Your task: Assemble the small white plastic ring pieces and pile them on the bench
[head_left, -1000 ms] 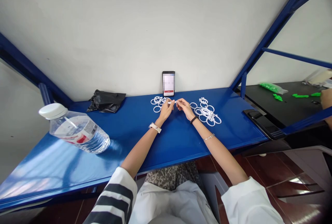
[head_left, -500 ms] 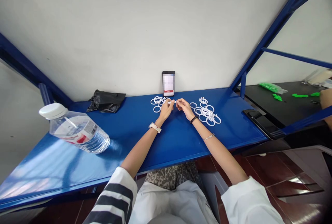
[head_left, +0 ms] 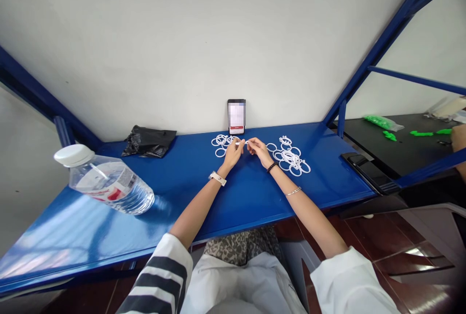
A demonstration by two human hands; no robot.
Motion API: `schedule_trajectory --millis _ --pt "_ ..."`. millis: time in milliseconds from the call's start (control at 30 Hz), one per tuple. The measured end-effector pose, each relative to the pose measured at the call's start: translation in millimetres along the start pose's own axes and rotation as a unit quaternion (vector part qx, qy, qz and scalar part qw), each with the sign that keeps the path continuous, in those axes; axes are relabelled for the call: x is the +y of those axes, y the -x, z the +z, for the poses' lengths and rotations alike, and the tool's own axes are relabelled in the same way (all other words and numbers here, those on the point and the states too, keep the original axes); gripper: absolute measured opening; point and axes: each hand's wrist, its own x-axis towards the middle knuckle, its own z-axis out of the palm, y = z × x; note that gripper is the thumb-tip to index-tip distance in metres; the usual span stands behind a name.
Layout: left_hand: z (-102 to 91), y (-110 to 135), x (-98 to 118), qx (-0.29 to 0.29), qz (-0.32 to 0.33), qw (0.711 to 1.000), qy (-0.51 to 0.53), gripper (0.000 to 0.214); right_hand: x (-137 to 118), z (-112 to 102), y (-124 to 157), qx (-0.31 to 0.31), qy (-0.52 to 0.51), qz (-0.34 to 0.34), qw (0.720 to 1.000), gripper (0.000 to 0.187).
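Head view: a small white piece [head_left: 239, 143] is pinched in the fingertips of the left hand [head_left: 233, 154] and right hand [head_left: 259, 151] above the desk [head_left: 247, 197]; white rings [head_left: 290, 158] are heaped to their right, others scattered left, a phone [head_left: 237, 116] propped beyond.

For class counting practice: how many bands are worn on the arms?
3: a pale band on the left forearm, a black bracelet on the right forearm and a silver bangle farther up it. The sleeves could hide more.
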Motion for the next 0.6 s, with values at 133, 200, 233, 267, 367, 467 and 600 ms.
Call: schedule_trajectory --millis 133,200,233,267,367,467,600 --pt "0.1 0.1 0.0 0.002 0.001 1.000 -0.001 0.034 -0.3 0.0 0.0 -0.001 0.002 0.001 1.000 0.037" --pt "0.0 0.1 -0.1 0.002 0.003 1.000 0.000 0.034 0.1 -0.1 -0.1 -0.001 0.002 0.001 1.000 0.037" --pt "0.0 0.0 -0.1 0.002 0.003 1.000 0.000 0.034 0.3 -0.1 -0.2 -0.001 0.001 0.002 1.000 0.037" --pt "0.0 0.0 -0.1 0.002 0.003 1.000 0.000 0.034 0.6 -0.1 -0.2 -0.001 -0.001 0.003 1.000 0.037" --pt "0.0 -0.1 -0.2 0.001 -0.001 1.000 -0.001 0.034 1.1 -0.2 -0.2 -0.003 -0.005 0.006 1.000 0.037" --pt "0.0 -0.3 -0.8 0.001 -0.005 1.000 0.000 0.034 1.0 -0.2 0.0 -0.004 -0.008 0.008 1.000 0.036" --pt "0.0 -0.8 -2.7 0.000 0.001 1.000 -0.001 0.034 0.3 0.1 0.2 -0.002 -0.008 0.011 1.000 0.036"
